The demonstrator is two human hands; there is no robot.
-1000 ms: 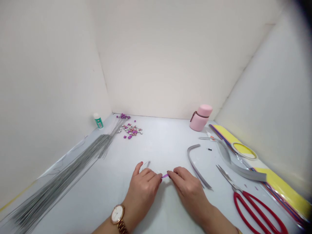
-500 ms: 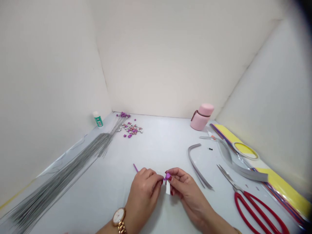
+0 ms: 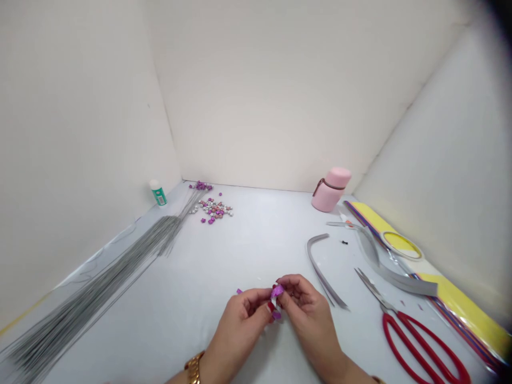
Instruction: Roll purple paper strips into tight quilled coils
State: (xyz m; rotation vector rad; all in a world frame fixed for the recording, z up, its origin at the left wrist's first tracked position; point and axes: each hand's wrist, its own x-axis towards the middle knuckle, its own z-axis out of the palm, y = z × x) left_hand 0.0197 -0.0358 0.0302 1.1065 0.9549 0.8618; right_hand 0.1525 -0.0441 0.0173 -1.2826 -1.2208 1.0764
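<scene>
Between my two hands is a narrow purple glitter paper strip (image 3: 277, 290) with a white back, bent into a small loop or fold. My right hand (image 3: 308, 312) pinches it between thumb and fingers. From the other side, the thumb and fingertips of my left hand (image 3: 250, 314) are closed on the same strip. A purple end pokes out beyond the left fingers, and another bit hangs below the fold. The fingers cover part of the fold. To the right lie grey paper strips (image 3: 320, 272) and red-handled scissors (image 3: 394, 312), blades half closed.
At the left stretches a bundle of grey wires (image 3: 108, 282), with purple stars (image 3: 201, 186) at its far end. Small folded stars (image 3: 216, 209) lie nearby. A glue stick (image 3: 158, 193), a pink flask (image 3: 331, 189), a tape roll (image 3: 401, 245) and yellow paper sheets (image 3: 464, 298) line the sides.
My left hand has turned, bringing its watch face out of sight. The strip's white-backed hanging end has been bent, so purple now shows below the fold. The view has shifted slightly.
</scene>
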